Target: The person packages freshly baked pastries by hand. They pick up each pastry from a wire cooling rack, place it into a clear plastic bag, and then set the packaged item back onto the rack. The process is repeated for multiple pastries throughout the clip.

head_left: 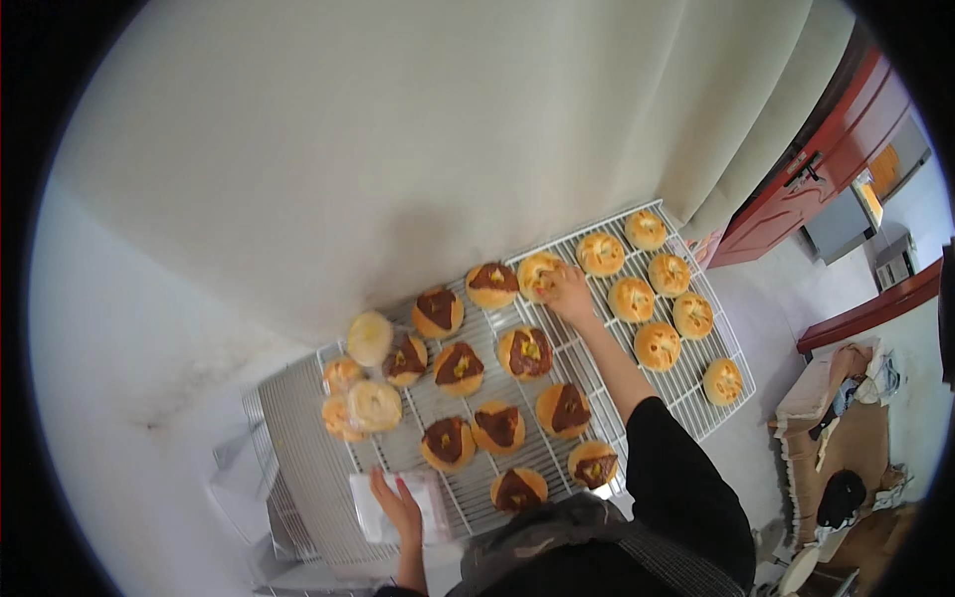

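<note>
My right hand (569,298) reaches across a white wire rack (589,373). Its fingers are closed on the near side of a golden bun (537,273) at the rack's far edge, and the bun still sits on the wires. My left hand (400,509) lies over a stack of clear plastic bags (434,495) at the near left, its fingers stretched out and apart. Between my hands sit several buns topped with a brown triangle, such as the brown-topped bun (459,368). Several plain golden buns, one of them a golden bun (658,345), fill the right side.
At the rack's left end, pale buns in clear wrap (374,405) lie close together. A pale wall (328,149) rises behind the rack. A red door (796,184) stands at the far right, and a cloth-covered seat (846,438) with items on it is at the right.
</note>
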Demonstrator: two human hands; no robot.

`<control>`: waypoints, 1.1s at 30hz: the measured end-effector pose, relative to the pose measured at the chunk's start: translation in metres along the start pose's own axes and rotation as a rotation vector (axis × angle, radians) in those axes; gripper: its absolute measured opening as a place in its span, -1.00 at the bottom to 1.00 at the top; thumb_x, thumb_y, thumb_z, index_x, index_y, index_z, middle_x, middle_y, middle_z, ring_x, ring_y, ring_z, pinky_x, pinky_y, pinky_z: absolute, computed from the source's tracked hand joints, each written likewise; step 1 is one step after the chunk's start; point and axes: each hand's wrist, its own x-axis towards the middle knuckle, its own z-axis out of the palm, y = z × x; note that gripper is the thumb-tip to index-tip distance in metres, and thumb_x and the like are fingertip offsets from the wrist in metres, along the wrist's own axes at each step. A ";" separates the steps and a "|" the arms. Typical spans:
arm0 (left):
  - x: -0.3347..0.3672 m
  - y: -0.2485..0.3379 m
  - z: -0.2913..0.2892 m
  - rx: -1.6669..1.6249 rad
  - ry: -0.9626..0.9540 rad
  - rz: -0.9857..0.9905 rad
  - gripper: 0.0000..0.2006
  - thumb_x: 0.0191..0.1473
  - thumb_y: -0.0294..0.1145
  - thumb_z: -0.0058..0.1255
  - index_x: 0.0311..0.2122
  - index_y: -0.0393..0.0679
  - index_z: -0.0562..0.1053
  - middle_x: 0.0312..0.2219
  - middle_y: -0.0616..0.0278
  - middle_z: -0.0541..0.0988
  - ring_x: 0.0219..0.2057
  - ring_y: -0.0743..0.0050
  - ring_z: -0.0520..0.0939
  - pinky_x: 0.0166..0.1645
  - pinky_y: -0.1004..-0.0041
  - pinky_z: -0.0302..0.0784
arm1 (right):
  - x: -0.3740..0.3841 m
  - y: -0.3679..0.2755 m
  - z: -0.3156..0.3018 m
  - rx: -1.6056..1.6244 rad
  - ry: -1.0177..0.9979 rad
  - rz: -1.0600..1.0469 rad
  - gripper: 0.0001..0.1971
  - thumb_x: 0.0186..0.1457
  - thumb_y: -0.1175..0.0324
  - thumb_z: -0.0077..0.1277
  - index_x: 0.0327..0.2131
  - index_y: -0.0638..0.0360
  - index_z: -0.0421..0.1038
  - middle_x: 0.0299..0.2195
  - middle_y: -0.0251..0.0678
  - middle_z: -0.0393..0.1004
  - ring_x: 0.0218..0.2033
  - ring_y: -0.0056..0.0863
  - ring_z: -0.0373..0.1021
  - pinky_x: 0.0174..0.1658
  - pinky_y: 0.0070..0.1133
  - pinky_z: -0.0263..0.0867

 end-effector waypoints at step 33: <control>-0.011 0.040 -0.023 0.254 -0.531 -0.181 -0.73 0.05 -0.48 -0.22 -0.12 -0.23 0.36 -0.12 -0.08 0.38 -0.11 -0.01 0.39 0.01 0.09 0.19 | 0.099 0.255 -0.043 -0.232 0.172 0.536 -0.28 -0.28 -0.01 0.11 0.02 -0.02 0.15 0.01 -0.19 0.16 -0.10 -0.16 0.23 -0.10 -0.25 0.16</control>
